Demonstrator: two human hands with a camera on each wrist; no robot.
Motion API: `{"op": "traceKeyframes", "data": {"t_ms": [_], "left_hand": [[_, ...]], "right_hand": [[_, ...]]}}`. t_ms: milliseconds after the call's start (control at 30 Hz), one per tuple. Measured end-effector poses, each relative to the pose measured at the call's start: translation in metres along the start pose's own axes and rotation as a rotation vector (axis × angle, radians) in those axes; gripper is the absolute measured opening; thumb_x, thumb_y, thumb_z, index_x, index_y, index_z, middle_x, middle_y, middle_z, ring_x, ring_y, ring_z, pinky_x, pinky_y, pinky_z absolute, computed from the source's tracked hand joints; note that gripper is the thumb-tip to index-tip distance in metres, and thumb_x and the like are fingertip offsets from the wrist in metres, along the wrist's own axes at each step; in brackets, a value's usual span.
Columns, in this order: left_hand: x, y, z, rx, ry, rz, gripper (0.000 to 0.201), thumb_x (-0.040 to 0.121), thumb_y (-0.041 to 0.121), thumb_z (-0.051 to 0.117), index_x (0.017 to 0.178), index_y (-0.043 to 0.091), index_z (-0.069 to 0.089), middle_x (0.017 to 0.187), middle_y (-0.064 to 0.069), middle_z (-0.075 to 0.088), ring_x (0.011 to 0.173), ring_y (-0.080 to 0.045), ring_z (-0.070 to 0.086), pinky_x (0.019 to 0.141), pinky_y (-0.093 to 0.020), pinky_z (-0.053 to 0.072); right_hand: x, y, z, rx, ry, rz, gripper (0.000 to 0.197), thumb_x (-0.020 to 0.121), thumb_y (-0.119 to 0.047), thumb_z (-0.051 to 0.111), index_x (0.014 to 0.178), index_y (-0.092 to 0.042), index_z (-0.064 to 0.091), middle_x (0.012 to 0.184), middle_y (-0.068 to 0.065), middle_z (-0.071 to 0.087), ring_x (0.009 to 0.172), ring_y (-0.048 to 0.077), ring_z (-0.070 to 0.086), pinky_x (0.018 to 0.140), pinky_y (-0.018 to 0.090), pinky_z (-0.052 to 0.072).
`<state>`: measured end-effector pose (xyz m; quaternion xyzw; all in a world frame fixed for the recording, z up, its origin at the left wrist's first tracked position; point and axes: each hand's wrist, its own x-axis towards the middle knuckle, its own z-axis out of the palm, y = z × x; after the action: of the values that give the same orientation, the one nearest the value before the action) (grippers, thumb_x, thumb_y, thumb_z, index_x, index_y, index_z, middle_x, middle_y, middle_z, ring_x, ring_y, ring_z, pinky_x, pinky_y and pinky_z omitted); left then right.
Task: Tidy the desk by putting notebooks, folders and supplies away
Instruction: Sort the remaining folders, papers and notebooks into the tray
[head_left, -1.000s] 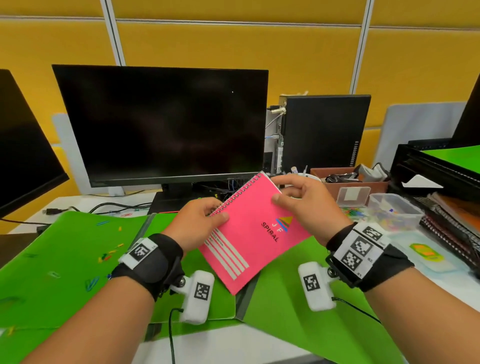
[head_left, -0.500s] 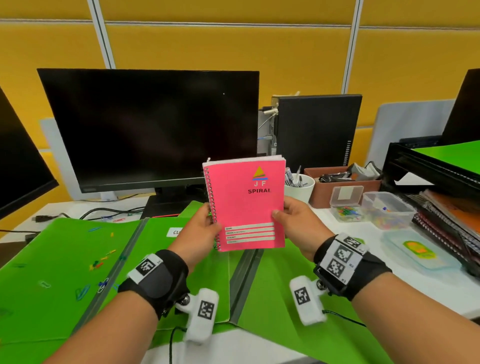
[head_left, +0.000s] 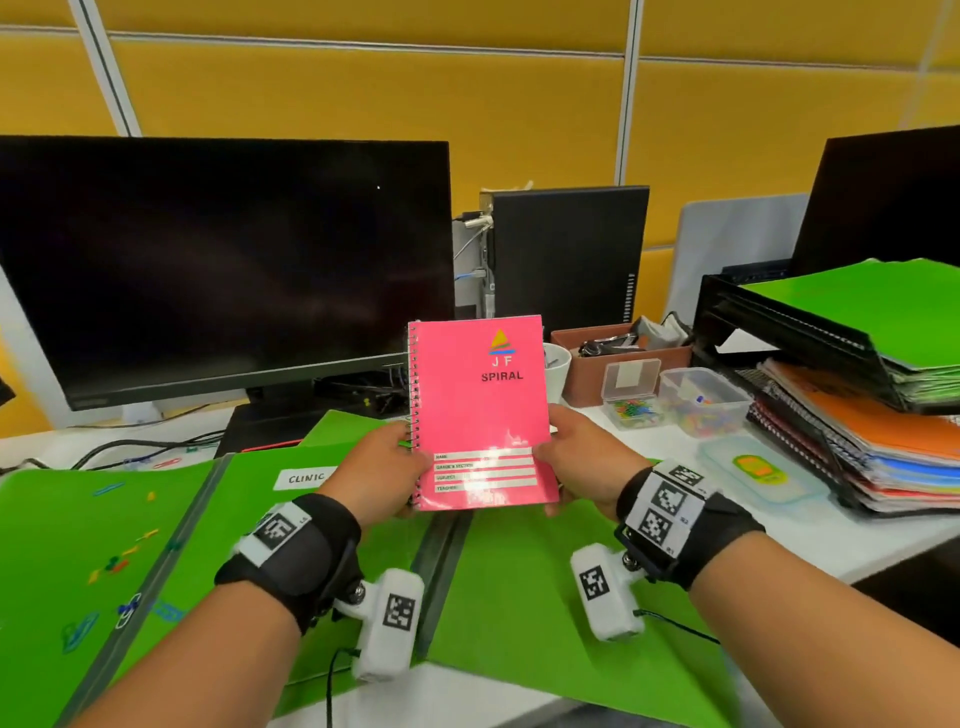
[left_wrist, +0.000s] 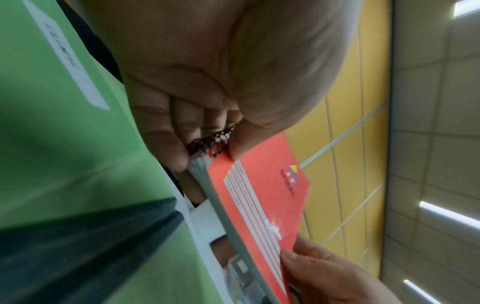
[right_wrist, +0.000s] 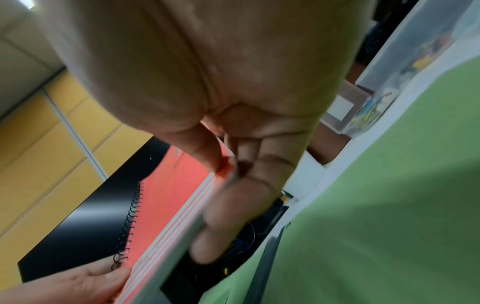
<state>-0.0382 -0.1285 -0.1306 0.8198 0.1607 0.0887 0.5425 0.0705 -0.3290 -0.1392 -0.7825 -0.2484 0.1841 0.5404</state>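
A pink spiral notebook stands upright in front of me, cover facing me, held above the green folders. My left hand pinches its spiral edge near the bottom, thumb on the cover. My right hand grips the opposite lower edge, thumb in front, fingers behind; the notebook shows in that view too. Green folders lie open on the desk below, one labelled CLINIC.
A black tray rack at the right holds a green folder on top and stacked notebooks below. Clear boxes of clips, a white cup and a brown organizer stand behind. Monitor at back; loose clips at left.
The notebook has turned from tilted to upright with the cover facing me. Both hands shifted to its lower edges. My view swung to the right, showing more of the tray rack.
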Motion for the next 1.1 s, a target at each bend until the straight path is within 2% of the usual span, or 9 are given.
{"op": "traceKeyframes", "data": {"t_ms": [100,233,400,500,567,700,800,933,1100], "left_hand": [[0.003,0.014,0.016,0.004,-0.059,0.018,0.018,0.103,0.010,0.049,0.114,0.018,0.061,0.092,-0.011,0.078,0.066,-0.024,0.069,0.046,-0.026,0.048],[0.006,0.026,0.050,-0.086,-0.130,0.033,0.019,0.102,0.006,0.053,0.119,0.012,0.060,0.089,-0.011,0.078,0.061,-0.022,0.069,0.041,-0.025,0.046],[0.003,0.051,0.105,-0.237,-0.326,-0.028,0.027,0.098,-0.002,0.052,0.117,0.010,0.066,0.097,-0.009,0.079,0.069,-0.020,0.070,0.052,-0.025,0.055],[0.000,0.073,0.137,-0.294,-0.471,-0.030,0.032,0.097,-0.004,0.051,0.119,0.014,0.065,0.104,-0.009,0.078,0.074,-0.021,0.073,0.060,-0.027,0.060],[0.001,0.089,0.160,-0.279,-0.535,-0.006,0.034,0.098,-0.003,0.053,0.123,0.018,0.062,0.106,-0.007,0.078,0.079,-0.021,0.075,0.064,-0.028,0.061],[0.009,0.121,0.205,-0.198,-0.593,0.044,0.031,0.098,0.000,0.057,0.121,0.020,0.063,0.101,-0.005,0.079,0.075,-0.022,0.073,0.063,-0.028,0.061],[0.020,0.136,0.235,-0.093,-0.608,0.054,0.026,0.097,0.003,0.061,0.118,0.016,0.066,0.100,-0.008,0.079,0.073,-0.023,0.068,0.058,-0.026,0.054],[0.038,0.147,0.274,0.018,-0.569,0.072,0.026,0.093,0.005,0.065,0.118,0.010,0.069,0.088,-0.008,0.073,0.057,-0.011,0.062,0.053,-0.021,0.042],[0.060,0.166,0.320,0.014,-0.532,0.077,0.031,0.090,0.003,0.070,0.121,0.000,0.066,0.092,-0.017,0.068,0.057,-0.016,0.058,0.048,-0.024,0.047]], "right_hand": [[-0.012,0.001,-0.022,0.015,0.058,0.004,0.032,0.103,-0.006,0.042,0.128,-0.024,0.050,0.083,0.008,0.077,0.053,0.024,0.064,0.039,0.027,0.042],[-0.031,0.018,-0.052,0.066,0.164,0.034,0.036,0.102,-0.002,0.040,0.125,-0.023,0.057,0.065,0.010,0.062,0.042,0.019,0.047,0.038,0.022,0.031],[-0.076,0.044,-0.108,0.187,0.249,0.103,0.043,0.102,0.001,0.041,0.127,-0.024,0.064,0.065,0.009,0.051,0.043,0.014,0.039,0.041,0.019,0.024],[-0.101,0.055,-0.146,0.220,0.324,0.125,0.042,0.103,0.001,0.044,0.133,-0.020,0.064,0.072,0.013,0.053,0.042,0.012,0.038,0.038,0.018,0.027],[-0.116,0.062,-0.171,0.245,0.395,0.117,0.037,0.103,0.001,0.046,0.131,-0.015,0.066,0.072,0.009,0.057,0.043,0.011,0.040,0.038,0.018,0.029],[-0.142,0.074,-0.213,0.321,0.516,0.095,0.031,0.103,0.004,0.048,0.125,-0.005,0.067,0.069,0.004,0.061,0.045,0.010,0.041,0.038,0.019,0.030],[-0.159,0.080,-0.236,0.376,0.584,0.109,0.024,0.103,0.005,0.050,0.117,-0.005,0.067,0.072,0.007,0.065,0.047,0.009,0.046,0.041,0.019,0.036],[-0.168,0.090,-0.266,0.407,0.686,0.127,0.024,0.100,0.007,0.055,0.116,-0.008,0.063,0.071,0.009,0.064,0.051,0.012,0.051,0.044,0.020,0.045],[-0.155,0.104,-0.310,0.309,0.840,0.125,0.023,0.099,0.009,0.056,0.119,0.001,0.061,0.070,0.014,0.055,0.048,0.014,0.051,0.042,0.021,0.046]]}}
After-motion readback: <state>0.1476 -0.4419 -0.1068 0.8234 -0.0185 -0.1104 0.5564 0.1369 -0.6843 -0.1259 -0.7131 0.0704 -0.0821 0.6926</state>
